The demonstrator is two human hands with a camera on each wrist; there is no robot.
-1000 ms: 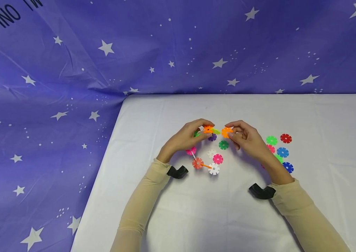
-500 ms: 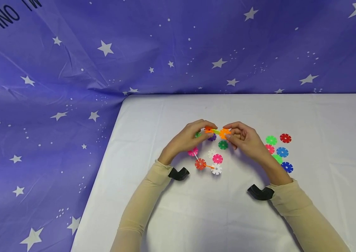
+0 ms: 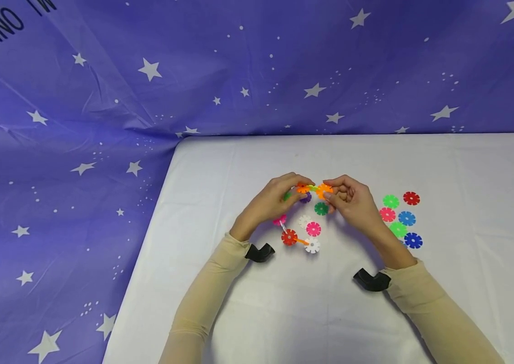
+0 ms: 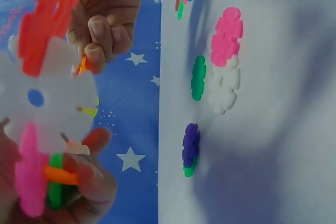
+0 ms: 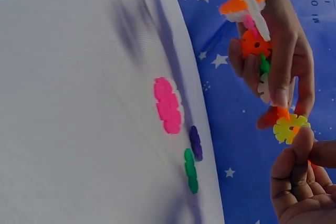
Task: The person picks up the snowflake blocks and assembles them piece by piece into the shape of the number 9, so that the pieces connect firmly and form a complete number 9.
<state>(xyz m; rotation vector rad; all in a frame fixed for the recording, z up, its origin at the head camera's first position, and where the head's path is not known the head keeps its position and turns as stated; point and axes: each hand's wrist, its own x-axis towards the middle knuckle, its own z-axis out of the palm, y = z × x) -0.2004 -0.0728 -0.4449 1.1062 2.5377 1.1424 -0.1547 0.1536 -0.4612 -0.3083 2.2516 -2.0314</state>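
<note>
My left hand [image 3: 294,191] grips a linked cluster of snowflake discs [image 4: 50,103] lifted off the table [image 3: 247,308]. An orange disc [image 3: 302,188] and a yellow-green disc [image 3: 313,188] stick out on the cluster's right. A chain of pink [image 3: 278,220], red [image 3: 289,236] and white [image 3: 312,246] discs trails below it. My right hand [image 3: 331,194] pinches a loose orange disc [image 3: 324,190] that touches the yellow-green disc [image 5: 289,128]. In the right wrist view my right hand's fingertips [image 5: 302,145] sit just under it.
Purple [image 3: 305,197], dark green [image 3: 321,208], white [image 3: 304,221] and pink [image 3: 313,229] discs lie loose under the hands. Several more discs in green, red, pink and blue [image 3: 406,218] are scattered to the right. A starry purple cloth [image 3: 102,101] hangs behind and left of the table.
My right hand moved its orange disc left until it met the yellow-green disc on the cluster. The gap between the hands closed. The trailing chain shifted slightly right.
</note>
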